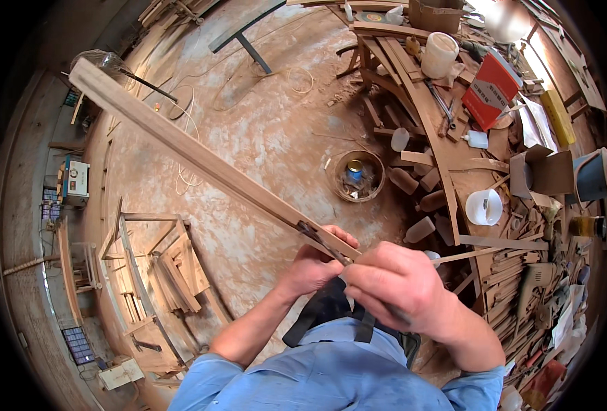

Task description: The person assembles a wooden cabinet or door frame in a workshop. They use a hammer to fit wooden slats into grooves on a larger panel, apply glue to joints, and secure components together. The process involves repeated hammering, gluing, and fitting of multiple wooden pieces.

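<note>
A long, pale wooden strip (200, 161) with a groove along it runs from the upper left down to my hands. My left hand (310, 270) is closed around its near end, thumb below and fingers over the far edge. In my right hand (396, 284), a slim dark metal hand tool (322, 240) is gripped in a fist. Its dark tip lies against the strip, just beyond my left hand. The fist hides the tool's other end, so its exact kind does not show.
To the right stands a cluttered workbench (435, 161) with a white bucket (440, 55), a red box (490, 91), a wrench (440, 103) and wood offcuts. A round basin (355, 176) holding a tin sits on the dusty floor. Wooden frames (154, 274) lean at the left.
</note>
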A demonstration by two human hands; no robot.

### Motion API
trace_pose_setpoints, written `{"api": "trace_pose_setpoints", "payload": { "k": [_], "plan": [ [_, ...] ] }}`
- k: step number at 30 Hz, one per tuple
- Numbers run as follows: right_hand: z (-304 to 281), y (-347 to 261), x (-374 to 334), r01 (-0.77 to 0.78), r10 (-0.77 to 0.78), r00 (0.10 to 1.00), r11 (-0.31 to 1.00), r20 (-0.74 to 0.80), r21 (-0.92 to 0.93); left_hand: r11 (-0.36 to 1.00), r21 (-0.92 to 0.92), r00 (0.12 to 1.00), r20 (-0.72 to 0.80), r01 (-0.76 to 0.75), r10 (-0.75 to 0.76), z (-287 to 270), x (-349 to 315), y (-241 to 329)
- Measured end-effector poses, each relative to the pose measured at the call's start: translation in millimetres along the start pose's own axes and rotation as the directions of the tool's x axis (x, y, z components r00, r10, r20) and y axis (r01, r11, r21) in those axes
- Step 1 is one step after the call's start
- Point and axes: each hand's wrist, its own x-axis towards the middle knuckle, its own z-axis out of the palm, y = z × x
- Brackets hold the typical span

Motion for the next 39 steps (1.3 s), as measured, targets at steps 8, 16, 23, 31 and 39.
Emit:
{"api": "trace_pose_setpoints", "payload": {
  "k": [8,16,23,31,39],
  "plan": [
    [15.0,-11.3,2.1,0.017,-0.002,0.997,0.979,0.076,-0.203,0.982,0.189,0.998,-0.055,-0.018,0.029,-10.5,1.9,-12.5],
    [-34.2,2.3,-22.0,-0.196,0.194,0.953,0.980,-0.231,0.016,0.952,0.302,0.999,0.004,-0.049,0.050,-15.4,8.9,7.3],
    [-147.4,27.3,-119.1,-0.677,0.524,0.201,0.685,-0.828,0.269,0.985,-0.023,0.973,-0.160,-0.171,0.165,-24.6,-8.4,-5.7],
    [-180.3,126.9,-227.3,-0.739,0.676,0.034,0.513,-0.736,0.437,0.981,-0.106,0.958,-0.253,-0.165,0.133,-44.7,-0.8,24.3],
    [-170.6,172.4,-250.7,-0.397,0.900,-0.146,0.326,-0.410,0.858,0.903,-0.275,0.888,-0.413,-0.331,0.200,-74.0,-49.0,31.6]
  ]
}}
